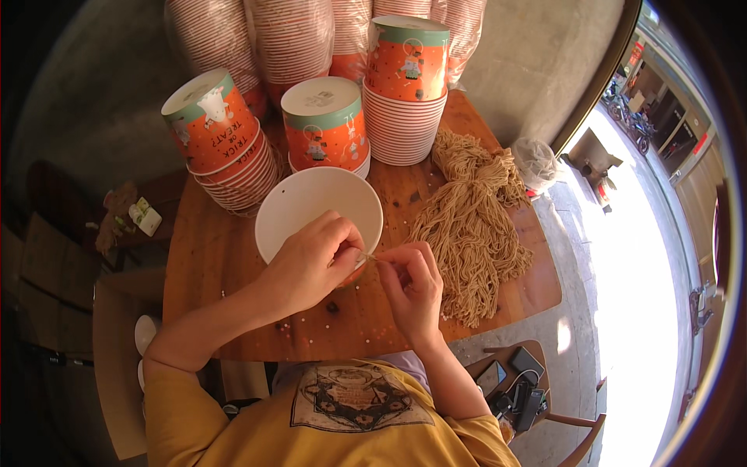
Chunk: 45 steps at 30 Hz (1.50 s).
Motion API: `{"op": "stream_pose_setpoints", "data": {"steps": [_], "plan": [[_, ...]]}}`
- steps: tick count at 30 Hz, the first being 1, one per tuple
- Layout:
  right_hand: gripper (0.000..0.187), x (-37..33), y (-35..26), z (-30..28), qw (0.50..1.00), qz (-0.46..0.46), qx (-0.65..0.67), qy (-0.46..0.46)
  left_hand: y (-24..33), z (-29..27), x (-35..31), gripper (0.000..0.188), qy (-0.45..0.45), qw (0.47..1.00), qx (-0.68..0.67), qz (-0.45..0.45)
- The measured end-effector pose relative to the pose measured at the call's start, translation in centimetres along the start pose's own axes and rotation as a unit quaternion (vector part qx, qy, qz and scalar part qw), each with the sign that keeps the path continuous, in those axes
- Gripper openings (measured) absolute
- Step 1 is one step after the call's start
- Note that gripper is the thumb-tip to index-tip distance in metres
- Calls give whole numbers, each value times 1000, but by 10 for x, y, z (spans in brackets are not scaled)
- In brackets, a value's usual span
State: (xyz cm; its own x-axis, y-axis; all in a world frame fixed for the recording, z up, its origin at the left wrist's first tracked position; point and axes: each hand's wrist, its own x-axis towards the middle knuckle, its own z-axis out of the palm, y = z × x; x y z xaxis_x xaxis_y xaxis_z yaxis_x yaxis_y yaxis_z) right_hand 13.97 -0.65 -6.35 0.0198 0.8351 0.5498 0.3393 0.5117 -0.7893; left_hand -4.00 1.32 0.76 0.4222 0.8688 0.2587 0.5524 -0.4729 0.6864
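Observation:
A paper bucket [319, 198], white inside and orange outside, stands tilted on the wooden table with its mouth toward me. My left hand [315, 261] is at its near rim, fingers pinched. A short piece of tan cord [371, 256] shows between my two hands at the rim. On the right of it, my right hand [412, 288] pinches the cord too, fingers curled. Whether the cord passes through a hole in the bucket is hidden by my fingers. A thick bundle of tan cords [475, 233] lies on the table beyond my right hand.
Nested orange buckets stand upside down in a left stack [222, 132], a middle stack [323, 117] and a taller right stack [408, 78]. Plastic-wrapped stacks [292, 39] lean behind. A cardboard box [117, 366] sits at lower left; a wooden chair [580, 436] is at lower right.

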Motion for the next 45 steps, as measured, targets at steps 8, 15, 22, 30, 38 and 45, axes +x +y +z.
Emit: {"op": "stream_pose_setpoints", "data": {"steps": [8, 15, 22, 30, 38, 45], "plan": [[20, -1, -10, -4, 999, 27, -4, -42, -1, 0, -1, 7, -2, 999, -37, -12], [25, 4, -9, 4, 991, -85, -102, 1, 1, 2, -1, 8, -7, 999, -51, -17], [15, 0, -6, 0, 986, -101, -136, 7, -3, 3, -4, 8, 24, 999, -3, 46], [13, -12, -12, 0, 997, 39, -37, -49, -9, 8, -6, 12, 69, 994, 27, 86], [10, -8, -20, -40, 988, 90, -19, -127, -1, -5, -20, 17, 45, 997, 44, 45], [11, 46, -58, -53, 974, -101, -66, -193, -13, -12, -52, 22, -2, 971, 184, 154]]}}
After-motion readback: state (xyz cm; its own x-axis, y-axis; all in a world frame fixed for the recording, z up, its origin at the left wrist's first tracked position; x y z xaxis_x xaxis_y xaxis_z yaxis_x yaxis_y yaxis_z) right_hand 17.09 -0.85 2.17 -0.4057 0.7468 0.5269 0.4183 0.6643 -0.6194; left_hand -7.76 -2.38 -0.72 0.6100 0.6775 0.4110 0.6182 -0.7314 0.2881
